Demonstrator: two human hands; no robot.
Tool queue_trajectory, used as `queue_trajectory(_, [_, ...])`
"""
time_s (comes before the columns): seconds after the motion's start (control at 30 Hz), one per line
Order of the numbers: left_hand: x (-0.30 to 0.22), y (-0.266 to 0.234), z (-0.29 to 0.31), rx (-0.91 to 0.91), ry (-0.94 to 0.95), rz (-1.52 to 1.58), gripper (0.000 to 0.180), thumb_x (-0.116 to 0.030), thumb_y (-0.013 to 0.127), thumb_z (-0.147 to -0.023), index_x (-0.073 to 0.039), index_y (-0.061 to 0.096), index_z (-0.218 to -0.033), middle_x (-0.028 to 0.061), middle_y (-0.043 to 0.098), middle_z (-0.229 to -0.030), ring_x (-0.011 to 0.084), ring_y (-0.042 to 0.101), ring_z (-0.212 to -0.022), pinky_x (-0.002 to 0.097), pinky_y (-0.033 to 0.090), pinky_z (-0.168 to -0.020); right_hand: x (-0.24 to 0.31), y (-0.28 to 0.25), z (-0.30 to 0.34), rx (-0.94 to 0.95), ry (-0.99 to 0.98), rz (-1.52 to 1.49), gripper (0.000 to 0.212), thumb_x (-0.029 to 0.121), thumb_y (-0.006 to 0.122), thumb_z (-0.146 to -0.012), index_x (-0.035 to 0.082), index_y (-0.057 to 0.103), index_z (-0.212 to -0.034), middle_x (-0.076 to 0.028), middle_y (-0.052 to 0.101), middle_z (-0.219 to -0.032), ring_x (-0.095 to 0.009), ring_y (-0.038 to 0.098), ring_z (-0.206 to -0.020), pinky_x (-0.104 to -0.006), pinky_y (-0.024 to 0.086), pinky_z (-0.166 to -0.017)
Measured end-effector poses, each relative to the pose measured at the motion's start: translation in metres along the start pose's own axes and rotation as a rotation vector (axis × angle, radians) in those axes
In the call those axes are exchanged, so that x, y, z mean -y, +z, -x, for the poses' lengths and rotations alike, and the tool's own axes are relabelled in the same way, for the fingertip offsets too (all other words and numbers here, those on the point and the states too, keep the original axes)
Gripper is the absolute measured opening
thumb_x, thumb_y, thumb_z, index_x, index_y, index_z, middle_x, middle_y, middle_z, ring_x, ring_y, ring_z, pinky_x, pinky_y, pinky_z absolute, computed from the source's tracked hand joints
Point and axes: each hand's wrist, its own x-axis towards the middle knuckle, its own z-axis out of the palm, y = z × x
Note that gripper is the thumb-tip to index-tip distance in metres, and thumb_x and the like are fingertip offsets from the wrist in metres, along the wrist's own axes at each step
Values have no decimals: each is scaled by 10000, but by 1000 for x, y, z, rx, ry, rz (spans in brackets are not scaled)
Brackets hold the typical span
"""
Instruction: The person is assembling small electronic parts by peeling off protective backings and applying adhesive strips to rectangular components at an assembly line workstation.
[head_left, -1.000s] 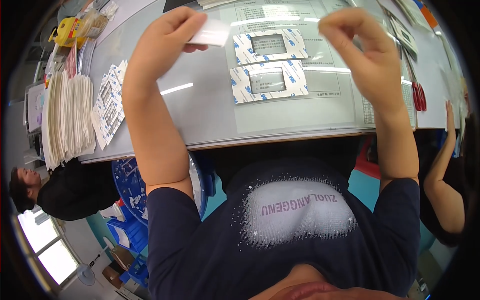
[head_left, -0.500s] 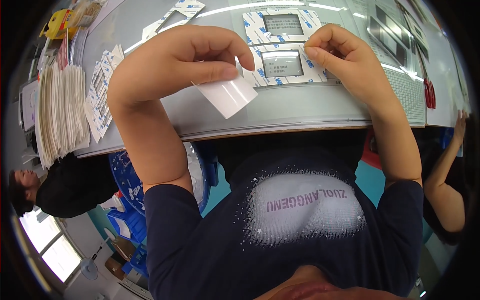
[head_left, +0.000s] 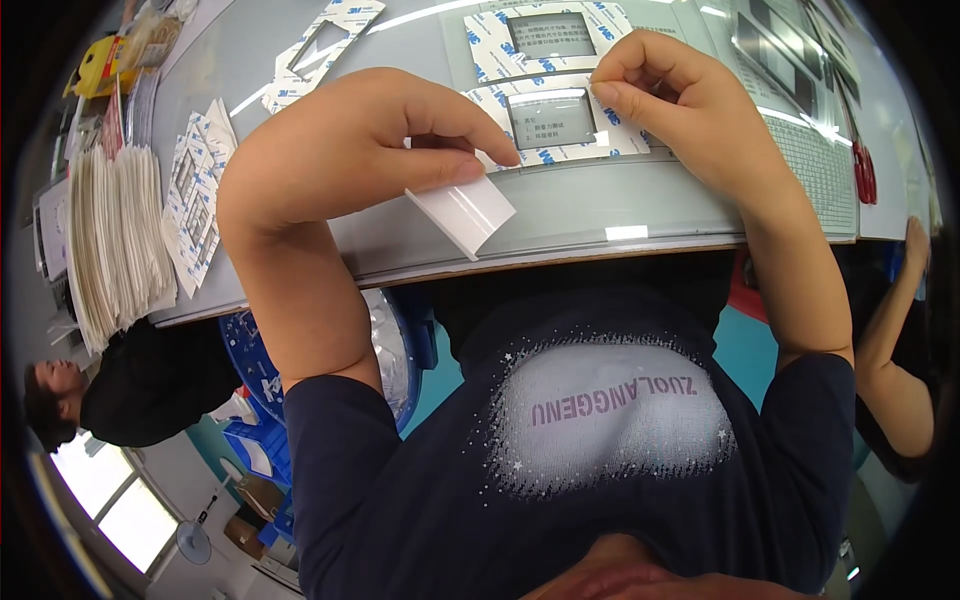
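A white card [head_left: 462,212] is pinched betw. thumb and fingers of the left hand [head_left: 350,150], held just above the grey table [head_left: 600,205] near its front edge; the right hand [head_left: 680,110] is closed in a pinch, fingertips [head_left: 603,92] set at the edge of a blue-and-white frame [head_left: 560,120]; a 2nd frame [head_left: 550,35] lies beyond; paper stacks [head_left: 115,240] are seen at far left.

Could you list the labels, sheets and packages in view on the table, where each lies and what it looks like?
White card: pinched in left hand, small plain rectangle.
Two framed labels: under right hand, grey windows, white-blue borders.
Empty frame: far left, white-blue.
Sheet stack: left table edge, white.
Yellow package: far left corner.
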Motion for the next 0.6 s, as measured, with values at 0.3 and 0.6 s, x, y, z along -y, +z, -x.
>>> queue_trajectory(0.3, [-1,8,-14,-6,-92,-40,305,-92,691,-900,-76,754,-1198,119,703,-844,177,599,-721,309,500,-692,0,2,0,-45,-18,72,108,170,705,-978,66,688,-998,66,609,-834,-24,511,-758,-206,426,-693])
queue_trajectory(0.6, [2,11,-15,-29,-81,-50,310,-86,691,-888,-59,750,-1191,116,702,-857,177,602,-723,307,504,-692,4,10,5,-141,-30,199,259,70,714,-935,78,723,-1193,39,592,-866,-43,503,-741,-217,429,-661])
